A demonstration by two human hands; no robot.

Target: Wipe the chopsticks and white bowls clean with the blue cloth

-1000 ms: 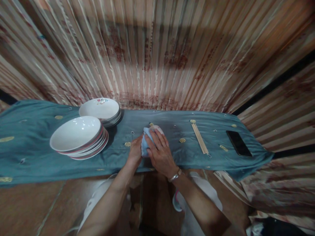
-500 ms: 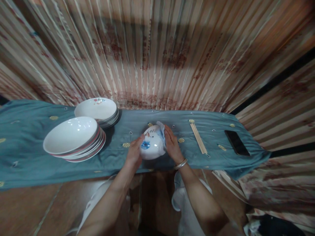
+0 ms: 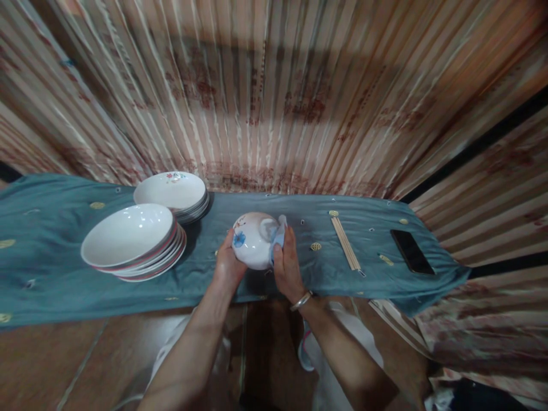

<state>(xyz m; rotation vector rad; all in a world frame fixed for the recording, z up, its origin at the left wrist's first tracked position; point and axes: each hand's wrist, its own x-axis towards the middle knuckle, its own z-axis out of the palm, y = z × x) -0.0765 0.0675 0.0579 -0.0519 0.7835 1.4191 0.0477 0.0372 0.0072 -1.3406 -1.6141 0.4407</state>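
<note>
A white bowl (image 3: pixel 252 251) with a blue flower on its outside is tilted above the table, its outer wall and foot ring facing me. My left hand (image 3: pixel 228 265) is closed round its left side, thumb along the edge. With my right hand (image 3: pixel 289 267) I grip a pale blue cloth (image 3: pixel 280 234), pressed to the bowl's right side. A silver bangle circles my right wrist. The inside of the bowl is hidden from view.
Left of my hands stand a stack of white bowls (image 3: pixel 128 237) and, behind it, a stack of white dishes (image 3: pixel 171 191). Several chopsticks (image 3: pixel 345 244) and a black phone (image 3: pixel 411 252) lie right on the teal tablecloth (image 3: pixel 317 279). A patterned curtain (image 3: pixel 278 114) hangs behind.
The bowl has shifted slightly left and turned, so its foot ring shows now. My right hand, with the cloth, has moved left and its thumb lies over the cloth.
</note>
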